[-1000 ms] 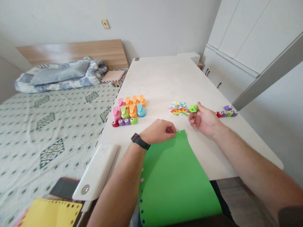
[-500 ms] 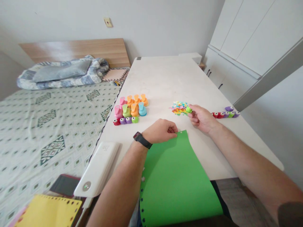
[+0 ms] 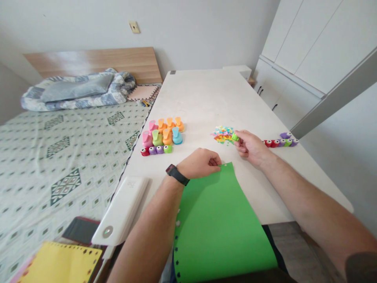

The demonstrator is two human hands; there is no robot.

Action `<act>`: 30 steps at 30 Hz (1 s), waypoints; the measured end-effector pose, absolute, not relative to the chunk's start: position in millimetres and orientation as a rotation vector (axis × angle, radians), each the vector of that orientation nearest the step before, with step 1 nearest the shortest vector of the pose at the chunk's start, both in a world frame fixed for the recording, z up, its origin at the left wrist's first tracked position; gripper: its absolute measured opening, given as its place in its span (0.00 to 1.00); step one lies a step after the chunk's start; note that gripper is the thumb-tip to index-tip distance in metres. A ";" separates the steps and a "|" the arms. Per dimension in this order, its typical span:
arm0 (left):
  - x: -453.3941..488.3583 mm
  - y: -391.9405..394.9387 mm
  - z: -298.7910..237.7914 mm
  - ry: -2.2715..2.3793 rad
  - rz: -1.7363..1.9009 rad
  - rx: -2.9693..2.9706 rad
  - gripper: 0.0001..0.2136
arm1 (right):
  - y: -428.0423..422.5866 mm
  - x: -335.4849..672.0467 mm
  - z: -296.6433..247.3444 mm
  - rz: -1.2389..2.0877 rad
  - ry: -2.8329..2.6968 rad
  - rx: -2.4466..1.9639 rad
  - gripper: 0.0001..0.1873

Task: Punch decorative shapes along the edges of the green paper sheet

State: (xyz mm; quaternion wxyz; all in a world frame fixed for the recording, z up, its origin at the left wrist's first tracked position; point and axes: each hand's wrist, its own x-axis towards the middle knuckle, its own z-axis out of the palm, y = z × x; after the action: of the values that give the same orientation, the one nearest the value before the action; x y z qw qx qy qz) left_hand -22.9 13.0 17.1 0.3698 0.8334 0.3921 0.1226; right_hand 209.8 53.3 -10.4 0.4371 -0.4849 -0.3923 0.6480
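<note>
A green sheet [image 3: 218, 224] hangs over the desk [image 3: 206, 98] edge; the left hand [image 3: 200, 163] pinches its far corner. Beyond, the right hand [image 3: 250, 147] closes on a small green punch [image 3: 235, 136] beside the heap of paper cut-outs [image 3: 222, 134].
</note>
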 end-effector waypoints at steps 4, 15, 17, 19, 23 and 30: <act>-22.5 13.0 16.8 1.006 0.317 2.130 0.08 | 50.9 208.7 -10.3 1.598 -0.989 -1.199 0.19; -22.3 14.0 10.1 0.990 0.339 2.182 0.08 | 39.6 201.8 -5.2 1.384 -1.252 -1.239 0.21; -22.1 14.7 7.6 0.990 0.326 2.176 0.07 | 36.8 192.8 3.1 1.351 -1.316 -1.267 0.22; -21.8 15.4 4.0 0.975 0.330 2.182 0.08 | 35.1 179.1 14.4 1.333 -1.447 -1.263 0.22; -20.1 15.4 -2.7 0.981 0.337 2.203 0.07 | 42.2 140.4 34.6 1.293 -1.791 -1.246 0.18; -17.3 12.9 -4.8 0.983 0.289 2.216 0.09 | 75.1 64.4 38.5 1.305 -2.293 -1.461 0.15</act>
State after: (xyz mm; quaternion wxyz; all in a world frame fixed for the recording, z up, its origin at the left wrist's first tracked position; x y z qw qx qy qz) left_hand -17.3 12.9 -4.8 0.3429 0.8526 0.3783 0.1110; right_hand 64.4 75.1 38.5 0.0626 -0.4834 -0.7589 0.4319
